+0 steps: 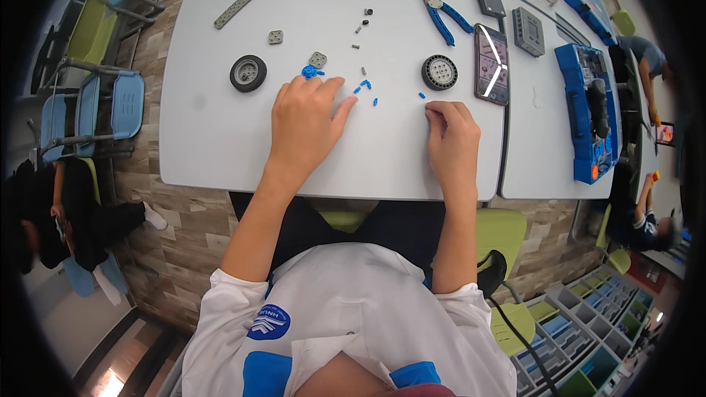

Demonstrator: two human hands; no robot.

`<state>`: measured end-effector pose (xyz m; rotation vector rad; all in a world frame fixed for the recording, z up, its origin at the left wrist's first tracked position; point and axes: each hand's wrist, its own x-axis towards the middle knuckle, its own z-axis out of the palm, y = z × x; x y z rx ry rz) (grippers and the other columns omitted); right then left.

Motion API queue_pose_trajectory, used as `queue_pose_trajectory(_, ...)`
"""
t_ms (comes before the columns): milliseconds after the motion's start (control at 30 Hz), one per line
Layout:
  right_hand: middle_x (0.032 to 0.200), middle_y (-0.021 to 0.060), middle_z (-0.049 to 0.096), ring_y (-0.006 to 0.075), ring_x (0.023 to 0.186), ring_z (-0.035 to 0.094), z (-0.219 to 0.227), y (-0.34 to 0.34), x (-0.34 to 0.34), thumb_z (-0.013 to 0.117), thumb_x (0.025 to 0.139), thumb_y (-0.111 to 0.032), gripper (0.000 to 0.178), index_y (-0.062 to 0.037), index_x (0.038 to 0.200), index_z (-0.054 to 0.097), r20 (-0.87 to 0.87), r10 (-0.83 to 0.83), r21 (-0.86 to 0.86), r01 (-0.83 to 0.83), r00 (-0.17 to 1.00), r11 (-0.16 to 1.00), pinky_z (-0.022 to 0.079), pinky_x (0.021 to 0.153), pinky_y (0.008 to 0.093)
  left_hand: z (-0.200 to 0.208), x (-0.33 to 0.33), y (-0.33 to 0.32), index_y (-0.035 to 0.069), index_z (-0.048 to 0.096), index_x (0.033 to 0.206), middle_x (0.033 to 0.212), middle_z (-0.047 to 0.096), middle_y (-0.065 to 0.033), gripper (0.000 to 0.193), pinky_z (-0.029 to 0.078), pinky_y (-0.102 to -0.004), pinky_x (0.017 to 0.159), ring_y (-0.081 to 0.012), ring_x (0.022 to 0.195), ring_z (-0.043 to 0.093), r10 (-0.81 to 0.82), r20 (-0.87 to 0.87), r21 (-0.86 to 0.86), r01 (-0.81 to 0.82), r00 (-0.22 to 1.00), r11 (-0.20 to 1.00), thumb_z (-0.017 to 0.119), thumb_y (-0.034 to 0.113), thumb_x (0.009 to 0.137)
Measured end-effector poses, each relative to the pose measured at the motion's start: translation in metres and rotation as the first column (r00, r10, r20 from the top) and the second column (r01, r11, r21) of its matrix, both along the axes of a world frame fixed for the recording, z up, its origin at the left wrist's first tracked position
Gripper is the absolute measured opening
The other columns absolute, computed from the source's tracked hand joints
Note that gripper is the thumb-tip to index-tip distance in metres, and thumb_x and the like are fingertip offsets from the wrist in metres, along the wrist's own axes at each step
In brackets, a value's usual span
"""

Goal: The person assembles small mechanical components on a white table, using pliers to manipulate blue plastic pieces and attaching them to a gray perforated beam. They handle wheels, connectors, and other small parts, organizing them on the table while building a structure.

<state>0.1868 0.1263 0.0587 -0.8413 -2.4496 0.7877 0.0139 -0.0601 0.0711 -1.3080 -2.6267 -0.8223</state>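
- The person is sitting at a white table (220,140) with rounded corners, both bare forearms reaching up from the lower edge of the view.
- The left hand (305,121) is lying palm down with fingers spread and flat, gripping nothing; its fingertips are resting just beside a small blue connector piece (312,72) and a scatter of tiny blue pegs (364,87).
- The right hand (452,136) is resting with fingers curled under; I cannot tell whether it is pinching anything. One blue peg (422,95) is lying just above its knuckles.
- Two grey-hubbed black wheels are sitting on the tabletop: the left wheel (248,73) beyond the left hand, the right wheel (440,72) beyond the right hand.
- Farther back, a grey perforated beam (235,9), two small grey square plates (276,37), and blue-handled pliers (443,16) are lying apart from each other.
- A smartphone (491,64) is lying at the table's right edge, near the right wheel.
- A second white table (540,154) is adjoining on the right, carrying a blue parts tray (588,110).
- The floor is showing wood-look tiles (147,206); green and blue chairs (103,95) are standing to the left, and a sorting bin rack (588,323) is sitting lower right.
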Motion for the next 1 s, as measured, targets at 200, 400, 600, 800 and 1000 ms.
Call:
queue_pose_trajectory(200,0.102,0.0191,0.072,0.0416,0.092,0.071,-0.001,0.003,-0.021,0.072,0.103,-0.002,0.010,0.0025,0.111,0.075,-0.084,0.086,0.047,-0.082,0.993,0.996,0.058,0.083,0.0495,0.000,-0.021,-0.001,0.005,0.082,0.108,0.090,0.077,-0.0099,0.013,0.055,-0.0437,0.088,-0.0309,0.089,0.069,0.094,-0.034,-0.008,-0.094,0.995,0.996,0.081,0.011,0.097)
queue_pose_trajectory(400,0.104,0.0194,0.070,0.0417,0.098,0.070,-0.008,0.001,-0.030,0.072,0.101,0.000,0.010,0.0027,0.110,0.073,0.006,0.036,0.046,-0.036,0.999,0.998,0.057,0.088,0.0491,-0.005,-0.033,0.001,0.005,0.082,0.106,0.088,0.077,-0.0087,0.010,0.055,-0.0435,0.090,-0.0304,0.089,0.069,0.058,-0.106,-0.065,-0.065,0.993,0.996,0.080,0.009,0.097)
queue_pose_trajectory(600,0.103,0.0186,0.071,0.0411,0.098,0.070,-0.011,-0.007,-0.026,0.073,0.102,-0.001,0.007,0.0013,0.108,0.072,-0.098,0.040,0.209,-0.019,0.994,0.978,0.056,0.087,0.0487,-0.010,-0.037,0.004,0.006,0.076,0.101,0.088,0.078,-0.0072,0.008,0.054,-0.0422,0.089,-0.0283,0.088,0.069,0.073,-0.099,-0.081,-0.081,0.992,0.993,0.080,0.012,0.098)
queue_pose_trajectory(800,0.108,0.0161,0.069,0.0373,0.105,0.066,-0.006,-0.016,-0.029,0.072,0.101,-0.003,0.018,0.0009,0.119,0.069,0.006,0.240,0.056,-0.240,0.971,0.969,0.056,0.093,0.0487,-0.013,-0.042,0.005,0.007,0.074,0.098,0.086,0.076,-0.0056,0.008,0.052,-0.0412,0.086,-0.0263,0.088,0.069,0.008,-0.214,-0.087,-0.027,0.977,0.996,0.079,0.013,0.099)
queue_pose_trajectory(1000,0.105,0.0135,0.069,0.0333,0.101,0.067,-0.002,-0.030,-0.045,0.071,0.098,0.002,0.038,-0.0020,0.135,0.070,0.028,0.390,0.152,-0.390,0.920,0.908,0.059,0.088,0.0459,-0.012,-0.052,0.002,0.008,0.075,0.102,0.089,0.077,-0.0056,0.007,0.053,-0.0416,0.089,-0.0265,0.089,0.069,-0.081,-0.199,-0.119,0.058,0.977,0.991,0.079,0.013,0.100)
